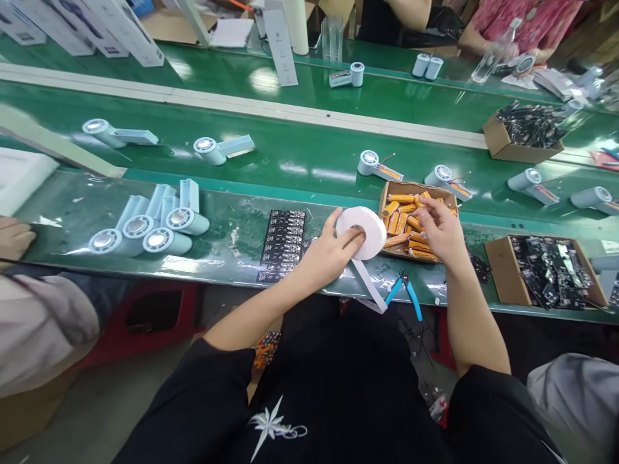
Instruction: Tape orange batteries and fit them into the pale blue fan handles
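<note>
the left hand grips a white tape roll, fingers hooked into its core, the roll held on edge just above the bench. a loose strip of tape hangs from the roll toward the bench edge. the right hand sits over a small box of orange batteries, fingertips pinched on 1 battery at the top of the pile. the roll is just left of that box, touching or nearly touching its near side; which one cannot be told.

blue cutters lie on the bench edge below the right wrist. a black tray of parts lies flat left of the left hand. farther left, 4 pale blue fan bodies are bunched together. a second box of black parts stands at the right end of the bench.

on the green belt behind the bench, more fan bodies lie spaced apart, some with an orange battery attached. another person's hand rests at the left edge of the bench, and 2 people sit across the line at the top.
</note>
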Tool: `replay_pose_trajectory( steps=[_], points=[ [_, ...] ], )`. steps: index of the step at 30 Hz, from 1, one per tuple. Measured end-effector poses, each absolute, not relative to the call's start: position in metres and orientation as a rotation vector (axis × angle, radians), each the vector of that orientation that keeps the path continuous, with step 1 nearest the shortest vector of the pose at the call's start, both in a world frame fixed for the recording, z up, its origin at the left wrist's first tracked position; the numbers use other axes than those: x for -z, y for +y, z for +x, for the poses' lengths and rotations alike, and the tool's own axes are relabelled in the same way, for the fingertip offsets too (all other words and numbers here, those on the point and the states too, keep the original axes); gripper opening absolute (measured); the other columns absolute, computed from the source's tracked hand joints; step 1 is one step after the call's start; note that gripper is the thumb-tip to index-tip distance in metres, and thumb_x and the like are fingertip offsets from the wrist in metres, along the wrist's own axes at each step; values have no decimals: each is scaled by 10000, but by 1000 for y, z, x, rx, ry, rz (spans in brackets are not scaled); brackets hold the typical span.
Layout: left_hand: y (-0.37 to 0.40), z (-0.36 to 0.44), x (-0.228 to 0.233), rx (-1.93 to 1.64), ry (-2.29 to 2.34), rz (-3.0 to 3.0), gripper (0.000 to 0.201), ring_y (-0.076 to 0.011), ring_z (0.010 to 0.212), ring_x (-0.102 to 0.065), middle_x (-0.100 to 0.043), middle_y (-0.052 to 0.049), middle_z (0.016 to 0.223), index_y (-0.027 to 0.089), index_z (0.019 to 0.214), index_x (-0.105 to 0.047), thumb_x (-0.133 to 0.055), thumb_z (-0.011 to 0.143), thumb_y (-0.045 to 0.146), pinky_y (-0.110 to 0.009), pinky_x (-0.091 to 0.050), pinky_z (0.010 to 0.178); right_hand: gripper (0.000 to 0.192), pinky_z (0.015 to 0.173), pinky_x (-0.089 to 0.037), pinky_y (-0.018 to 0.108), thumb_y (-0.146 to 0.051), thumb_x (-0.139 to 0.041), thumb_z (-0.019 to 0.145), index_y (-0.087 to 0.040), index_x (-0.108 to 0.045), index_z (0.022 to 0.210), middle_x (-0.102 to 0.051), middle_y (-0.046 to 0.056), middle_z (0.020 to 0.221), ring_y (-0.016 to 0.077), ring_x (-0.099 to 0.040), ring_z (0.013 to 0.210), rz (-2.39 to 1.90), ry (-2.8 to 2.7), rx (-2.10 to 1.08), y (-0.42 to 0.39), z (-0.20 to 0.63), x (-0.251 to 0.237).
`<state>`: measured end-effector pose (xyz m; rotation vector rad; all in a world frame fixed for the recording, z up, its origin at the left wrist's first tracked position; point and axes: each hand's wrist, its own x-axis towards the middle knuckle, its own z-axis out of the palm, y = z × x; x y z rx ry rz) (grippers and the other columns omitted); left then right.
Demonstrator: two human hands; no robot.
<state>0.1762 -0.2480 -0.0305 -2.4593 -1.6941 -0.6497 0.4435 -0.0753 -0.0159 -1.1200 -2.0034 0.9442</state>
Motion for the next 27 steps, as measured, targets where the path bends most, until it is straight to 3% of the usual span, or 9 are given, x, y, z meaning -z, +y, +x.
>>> replay_pose_trajectory(
  steps=[3,7,12,14,18,23,27],
  points=[
    [-244,182,34,654,-1676,-2475,477,-501,1648,-265,-692,-176,1446,119,1430,-639,-523,988,-19,-677,-595,1163,470,943,-628,506,-425,-609,1036,-203,-644,1449,-764,123,1203,294,-728,960,-1135,-2300,-744,-79,434,8],
    [-244,190,37,667,-1642,-2504,476,-503,1652,-259,-695,-176,1446,123,1426,-649,-522,990,-17,-656,-618,1137,519,1206,-491,581,-305,-640,1008,-167,-619,1508,-638,181,1503,396,-617,1344,-942,-2771,-402,-83,413,6],
    [-248,193,35,627,-1637,-2542,499,-479,1657,-270,-700,-183,1440,127,1434,-648,-535,972,-22,-668,-600,1159,512,1008,-600,530,-286,-692,973,-106,-633,1448,-614,254,1456,423,-704,1159,-1375,-2770,-173,-83,395,9],
    [-249,192,33,620,-1637,-2545,502,-490,1647,-282,-703,-180,1433,122,1422,-655,-543,956,-27,-675,-600,1156,390,1003,-603,533,-279,-642,1008,-105,-693,1353,-657,253,1400,417,-723,1142,-1473,-2689,-243,-80,399,7],
    [-250,192,31,602,-1636,-2554,511,-511,1615,-329,-703,-170,1428,122,1408,-662,-555,935,-39,-688,-604,1143,274,1057,-611,557,-303,-603,1029,-179,-763,1215,-787,156,1189,359,-766,1114,-1444,-2139,-559,-84,433,3],
    [-252,196,28,593,-1619,-2591,528,-514,1603,-353,-703,-160,1422,137,1387,-660,-574,900,-50,-687,-600,1150,442,1029,-674,545,-513,-822,889,-255,-752,1241,-800,93,1235,329,-781,1167,-1072,-1411,-913,-131,469,3],
    [-254,200,24,602,-1559,-2632,529,-493,1583,-408,-692,-168,1449,146,1396,-655,-579,910,-49,-736,-543,1197,460,907,-729,522,-609,-825,894,-277,-773,1207,-828,78,1125,312,-829,1006,-977,-1266,-1244,-168,458,8]
  ],
)
